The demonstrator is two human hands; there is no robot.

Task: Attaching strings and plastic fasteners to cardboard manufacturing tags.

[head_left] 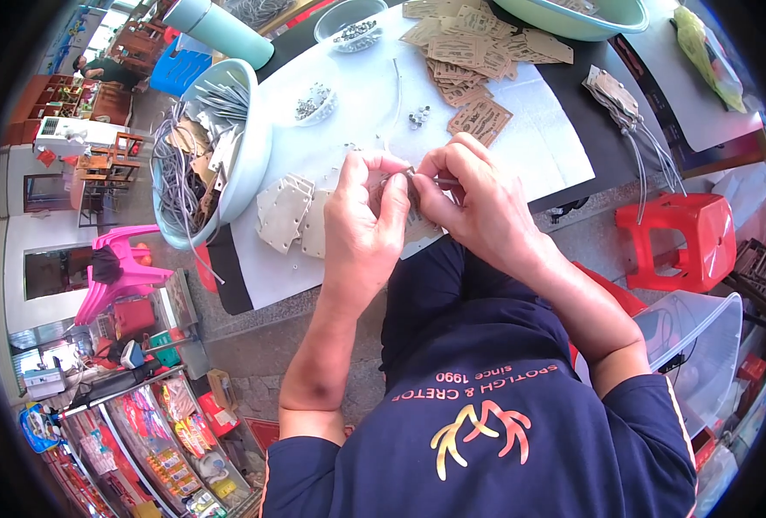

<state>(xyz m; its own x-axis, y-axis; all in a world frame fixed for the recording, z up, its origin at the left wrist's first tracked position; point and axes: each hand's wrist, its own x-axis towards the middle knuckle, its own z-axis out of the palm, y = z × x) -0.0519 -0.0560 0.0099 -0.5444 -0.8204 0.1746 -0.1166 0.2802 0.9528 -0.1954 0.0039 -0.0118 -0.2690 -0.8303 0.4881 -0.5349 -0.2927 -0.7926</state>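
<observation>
My left hand (pixel 367 205) and my right hand (pixel 476 192) meet over the near part of the white sheet, fingertips pinched close together. Between them is a small greyish piece (pixel 411 172), too small to name. A thin white cord (pixel 398 95) runs across the sheet down to my left fingers, which close on it. What my right thumb and forefinger grip is mostly hidden. Under the hands a brown printed card (pixel 419 228) partly shows. Left of my left hand lie pale cards with small holes (pixel 284 212). Small shiny beads (pixel 418 116) lie loose beyond my fingers.
A light blue basin (pixel 260 142) holds grey cords and cards at left. Clear bowls of small parts (pixel 316 102) (pixel 348 26) stand farther back. Brown cards (pixel 480 121) pile up at the far side. Corded cards (pixel 614 93) hang over the right edge near a red stool (pixel 702 242).
</observation>
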